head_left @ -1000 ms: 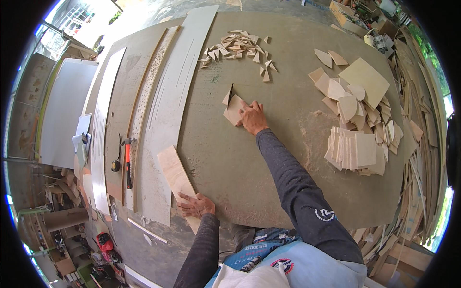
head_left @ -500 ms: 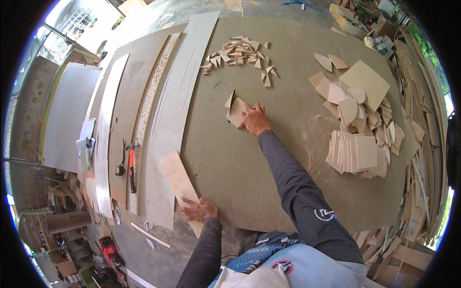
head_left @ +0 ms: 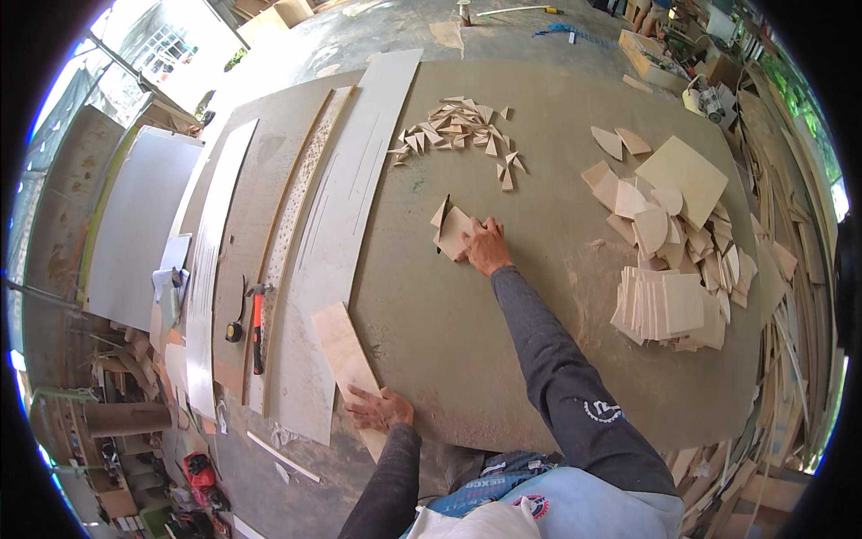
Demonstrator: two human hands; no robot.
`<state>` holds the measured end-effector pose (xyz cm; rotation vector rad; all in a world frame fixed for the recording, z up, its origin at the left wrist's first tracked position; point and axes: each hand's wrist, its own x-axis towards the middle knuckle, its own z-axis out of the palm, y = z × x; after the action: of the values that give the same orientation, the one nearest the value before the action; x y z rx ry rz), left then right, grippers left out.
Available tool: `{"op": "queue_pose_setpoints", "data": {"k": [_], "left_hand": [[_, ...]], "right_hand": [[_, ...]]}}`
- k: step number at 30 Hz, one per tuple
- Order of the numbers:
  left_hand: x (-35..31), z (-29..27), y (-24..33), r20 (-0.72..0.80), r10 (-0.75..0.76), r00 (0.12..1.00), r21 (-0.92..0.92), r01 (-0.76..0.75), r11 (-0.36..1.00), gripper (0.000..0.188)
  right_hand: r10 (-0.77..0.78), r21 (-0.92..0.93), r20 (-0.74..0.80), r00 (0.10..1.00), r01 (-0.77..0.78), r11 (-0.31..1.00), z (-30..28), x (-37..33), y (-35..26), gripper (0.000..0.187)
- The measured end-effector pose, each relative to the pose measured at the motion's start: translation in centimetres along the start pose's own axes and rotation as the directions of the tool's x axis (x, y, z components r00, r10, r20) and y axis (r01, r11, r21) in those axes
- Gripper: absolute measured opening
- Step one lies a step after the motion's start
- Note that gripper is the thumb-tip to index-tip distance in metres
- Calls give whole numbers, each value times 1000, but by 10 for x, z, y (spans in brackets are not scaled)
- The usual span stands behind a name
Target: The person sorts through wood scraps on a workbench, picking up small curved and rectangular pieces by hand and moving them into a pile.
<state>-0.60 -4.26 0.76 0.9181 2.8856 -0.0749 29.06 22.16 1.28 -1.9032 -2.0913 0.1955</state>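
My right hand (head_left: 488,248) is out over the middle of the tabletop (head_left: 557,386), its bent fingers gripping the right side of a small, light plywood piece (head_left: 456,226). Along that piece's left side runs a thin dark sliver (head_left: 448,203); whether it is a blade or a slit I cannot tell. A small wooden wedge (head_left: 438,214) sits just left of the sliver. Nearer to me, my left hand (head_left: 381,410) rests with fingers spread across a long plywood strip (head_left: 339,344). The strip lies slanted at the table's near left and sticks out past its edge.
Thin wooden triangles (head_left: 462,124) are heaped at the far side. On the right lie stacked plywood squares (head_left: 660,301) and curved offcuts (head_left: 651,220). Left are a long grey board (head_left: 346,216), a hammer (head_left: 259,328) and a tape measure (head_left: 233,331). Scrap strips (head_left: 799,234) crowd the right edge.
The whole scene sits slightly lower in the picture, as the view has tilted. Both hands keep their places on the plywood piece and the strip.
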Motion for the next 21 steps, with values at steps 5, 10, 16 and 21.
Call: {"op": "queue_pose_setpoints", "data": {"k": [5,10,16,21], "left_hand": [[-7,-9,8,-7,19,1000,-16,-19,1000,90],[-9,-13,4,-34,24,999,26,-23,999,90],[-7,-7,4,-28,36,999,17,-36,999,89],[-4,-3,1,-50,26,998,23,-25,999,90]], "right_hand": [[80,-68,-51,996,-83,994,12,23,19,31],[-28,-12,-42,999,27,1000,-4,19,24,37],[-127,79,-98,987,135,988,8,-14,37,37],[-125,160,-97,987,139,977,10,-32,14,35]]}}
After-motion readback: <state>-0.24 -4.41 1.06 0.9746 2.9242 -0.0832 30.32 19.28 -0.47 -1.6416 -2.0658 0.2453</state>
